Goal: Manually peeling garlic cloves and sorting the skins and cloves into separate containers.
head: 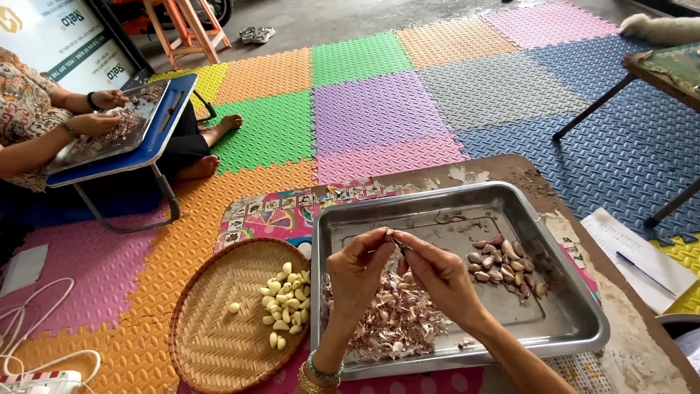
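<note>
My left hand (357, 273) and my right hand (437, 273) meet over a steel tray (576, 314), pinching one small garlic clove (396, 241) between their fingertips. Below them in the tray lies a heap of papery garlic skins (397, 325). A cluster of unpeeled cloves (507, 266) sits in the tray to the right of my right hand. Left of the tray, a round woven basket (211, 335) holds several peeled pale cloves (288, 299).
Another person (29, 124) sits at the left over a blue folding lap table (157, 142) with a tray on it. Coloured foam mats (379, 109) cover the floor. A paper with a pen (638, 263) lies at the right; white cables (29, 335) lie at the lower left.
</note>
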